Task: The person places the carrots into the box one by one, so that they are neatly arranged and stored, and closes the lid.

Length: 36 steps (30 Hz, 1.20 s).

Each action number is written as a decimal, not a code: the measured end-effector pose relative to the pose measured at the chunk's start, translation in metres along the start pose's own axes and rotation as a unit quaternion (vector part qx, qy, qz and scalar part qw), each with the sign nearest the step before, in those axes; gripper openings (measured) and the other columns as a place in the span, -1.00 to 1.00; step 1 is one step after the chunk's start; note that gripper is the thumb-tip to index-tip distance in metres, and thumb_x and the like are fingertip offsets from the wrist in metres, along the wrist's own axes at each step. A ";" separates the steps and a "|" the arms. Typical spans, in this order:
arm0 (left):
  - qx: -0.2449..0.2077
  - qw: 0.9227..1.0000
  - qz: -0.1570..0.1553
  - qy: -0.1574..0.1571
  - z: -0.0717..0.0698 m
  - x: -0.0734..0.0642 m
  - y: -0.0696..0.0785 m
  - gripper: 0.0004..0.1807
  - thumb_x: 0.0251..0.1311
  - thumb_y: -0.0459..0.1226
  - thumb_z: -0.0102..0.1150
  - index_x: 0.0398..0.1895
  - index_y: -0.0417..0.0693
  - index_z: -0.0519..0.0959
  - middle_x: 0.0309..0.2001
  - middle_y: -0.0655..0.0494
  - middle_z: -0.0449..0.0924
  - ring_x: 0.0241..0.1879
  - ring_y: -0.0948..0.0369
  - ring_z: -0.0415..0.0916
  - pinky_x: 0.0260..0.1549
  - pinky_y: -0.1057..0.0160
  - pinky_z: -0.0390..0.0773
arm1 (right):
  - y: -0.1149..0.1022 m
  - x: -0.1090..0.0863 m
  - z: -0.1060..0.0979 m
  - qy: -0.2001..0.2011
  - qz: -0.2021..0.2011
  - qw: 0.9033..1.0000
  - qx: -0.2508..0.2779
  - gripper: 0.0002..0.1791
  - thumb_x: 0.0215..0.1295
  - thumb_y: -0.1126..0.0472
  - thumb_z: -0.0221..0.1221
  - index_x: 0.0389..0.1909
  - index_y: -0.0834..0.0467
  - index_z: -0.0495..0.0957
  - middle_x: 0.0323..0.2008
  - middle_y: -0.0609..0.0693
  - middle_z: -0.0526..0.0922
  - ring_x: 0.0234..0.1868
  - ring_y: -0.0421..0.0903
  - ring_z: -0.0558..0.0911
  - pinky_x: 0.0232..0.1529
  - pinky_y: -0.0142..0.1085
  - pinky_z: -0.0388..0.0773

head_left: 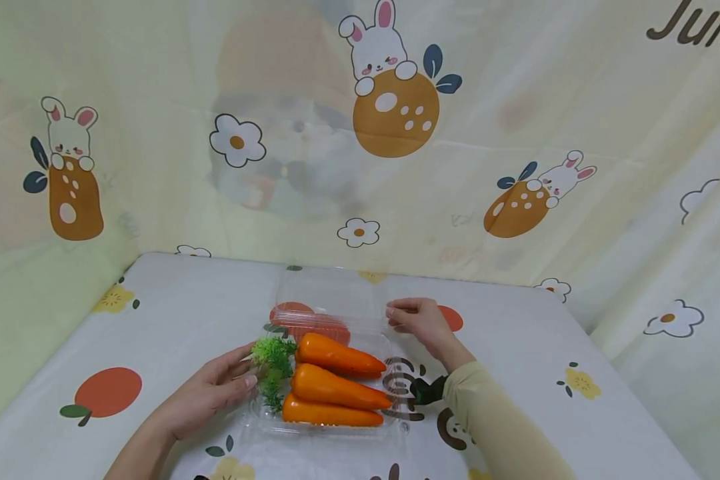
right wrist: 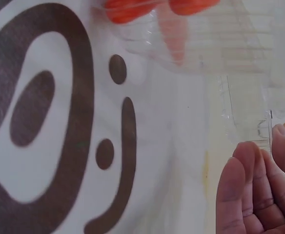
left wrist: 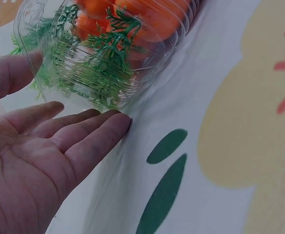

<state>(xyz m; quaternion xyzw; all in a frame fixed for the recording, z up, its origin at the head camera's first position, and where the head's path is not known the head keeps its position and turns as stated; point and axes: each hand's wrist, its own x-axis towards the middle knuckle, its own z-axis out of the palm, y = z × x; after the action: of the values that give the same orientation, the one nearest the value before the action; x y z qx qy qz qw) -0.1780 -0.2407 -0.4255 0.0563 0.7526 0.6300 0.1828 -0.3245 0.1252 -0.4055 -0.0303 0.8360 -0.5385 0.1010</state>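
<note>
A clear plastic clamshell container (head_left: pixel 324 432) lies with its lid (head_left: pixel 330 290) raised at the back. Inside its base are three orange carrots (head_left: pixel 341 388), likely toy ones, side by side, with frilly green tops (head_left: pixel 273 367) at the left end. My left hand (head_left: pixel 207 387) is at the container's left end. In the left wrist view its fingers (left wrist: pixel 96 144) are nearly straight beside the ribbed wall, and the thumb (left wrist: pixel 10 78) overlaps the rim. At the lid's right edge, my right hand (head_left: pixel 423 327) pinches the thin plastic between thumb and fingers (right wrist: pixel 230 195).
The table is covered by a white cloth (head_left: pixel 174 313) printed with fruit, flowers and dark lettering. A pale curtain (head_left: pixel 300 200) with rabbit prints hangs behind and along both sides. A dark object (head_left: pixel 427 391) shows at the right wrist.
</note>
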 end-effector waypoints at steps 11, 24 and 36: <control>-0.007 1.000 0.009 -0.005 0.000 0.000 -0.002 -0.16 0.49 -0.13 0.11 0.63 -0.27 -0.05 0.53 -0.43 0.13 0.47 -0.27 0.27 0.28 -0.07 0.55 | -0.009 -0.005 -0.008 0.028 -0.044 0.998 -0.029 -0.63 0.37 0.21 0.32 0.09 0.37 0.65 -0.11 0.19 0.79 -0.22 -0.09 0.77 -0.05 -0.25 0.77; -0.007 1.000 -0.007 0.001 0.001 -0.002 0.002 -0.15 0.47 -0.09 0.14 0.64 -0.19 -0.02 0.55 -0.39 0.12 0.48 -0.26 0.25 0.30 -0.07 0.54 | -0.005 -0.025 -0.018 -0.003 -0.171 0.982 -0.078 -0.90 0.28 0.32 0.37 -0.25 0.29 0.74 -0.32 0.16 0.80 -0.23 0.22 0.76 -0.23 -0.37 0.72; -0.008 1.000 -0.014 0.007 0.002 0.000 0.001 -0.15 0.47 -0.08 0.13 0.62 -0.25 -0.01 0.55 -0.39 0.13 0.47 -0.25 0.29 0.29 -0.05 0.55 | 0.007 -0.042 -0.018 0.025 -0.285 0.933 -0.216 -0.90 0.22 0.34 0.41 -0.46 0.10 0.76 -0.45 -0.09 0.76 -0.38 -0.19 0.67 -0.27 -0.40 0.70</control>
<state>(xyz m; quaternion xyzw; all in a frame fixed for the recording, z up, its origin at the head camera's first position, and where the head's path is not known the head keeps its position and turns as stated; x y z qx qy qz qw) -0.1771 -0.2389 -0.4251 0.0401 0.7498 0.6336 0.1863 -0.2871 0.1509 -0.3985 -0.2750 0.8905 -0.3517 -0.0872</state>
